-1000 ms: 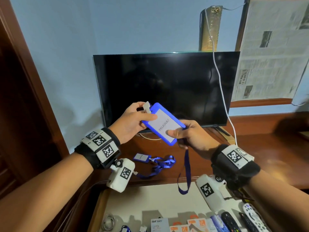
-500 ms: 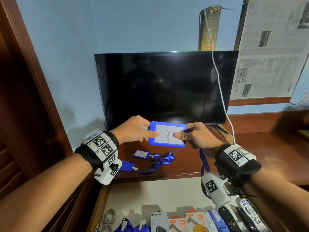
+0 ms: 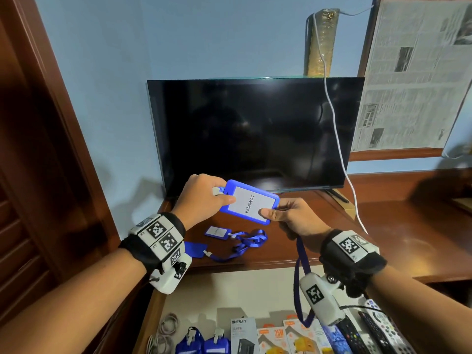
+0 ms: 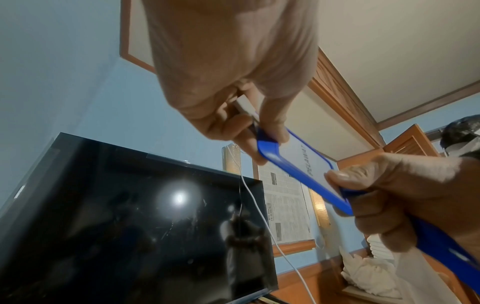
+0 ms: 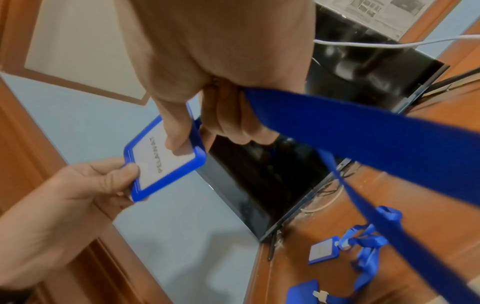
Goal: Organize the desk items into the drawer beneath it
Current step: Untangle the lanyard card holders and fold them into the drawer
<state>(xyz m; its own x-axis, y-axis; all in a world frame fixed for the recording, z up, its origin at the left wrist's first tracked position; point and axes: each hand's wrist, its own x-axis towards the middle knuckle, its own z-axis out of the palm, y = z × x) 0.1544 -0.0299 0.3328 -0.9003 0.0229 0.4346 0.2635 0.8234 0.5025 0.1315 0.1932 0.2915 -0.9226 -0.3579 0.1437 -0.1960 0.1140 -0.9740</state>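
Both hands pinch the blue PELAWAT badge holder [image 3: 251,201] above the desk [image 3: 383,226]: left hand [image 3: 204,194] at its clip end, right hand [image 3: 288,213] also trapping the lanyard [image 3: 297,274]. Gathering that dangling strap first should keep it from snagging the open drawer [image 3: 217,290].

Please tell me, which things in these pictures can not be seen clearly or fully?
- Open drawer, head view: the boxes, remotes and blue holders in it are cut off by the bottom edge.
- Small badge holder lying on the desk, head view: its label is too small to read.
- Lanyard, right wrist view: blurred, and its upper end is hidden inside the right hand.
- Clip on the held badge holder, head view: partly covered by the left hand.
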